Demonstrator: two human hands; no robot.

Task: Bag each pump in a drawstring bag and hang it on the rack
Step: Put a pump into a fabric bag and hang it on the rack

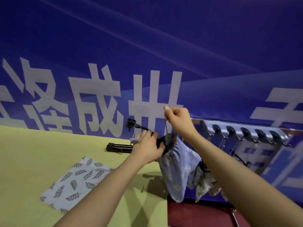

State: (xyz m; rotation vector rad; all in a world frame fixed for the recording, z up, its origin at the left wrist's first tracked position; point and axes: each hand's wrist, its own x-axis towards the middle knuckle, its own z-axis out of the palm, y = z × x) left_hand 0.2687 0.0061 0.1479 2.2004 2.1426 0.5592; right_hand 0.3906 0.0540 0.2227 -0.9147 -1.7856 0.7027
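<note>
A light blue drawstring bag (177,163) with a pale flower print hangs in the air above the table's right edge. My right hand (179,120) pinches its drawstring and holds it up. My left hand (147,147) grips a black pump (161,141) at the bag's mouth; the pump's hose end (141,127) and a white tag stick out to the left. The silver rack (246,131) with several black hooks is mounted at the right on the blue wall. Another bagged item (205,182) hangs behind the blue bag, partly hidden.
A leaf-print bag (77,179) lies flat on the yellow-green table (32,161). Another black pump (118,148) lies near the table's back edge, and a small black part (131,123) stands by the wall. Dark red floor (196,215) shows beyond the table's right edge.
</note>
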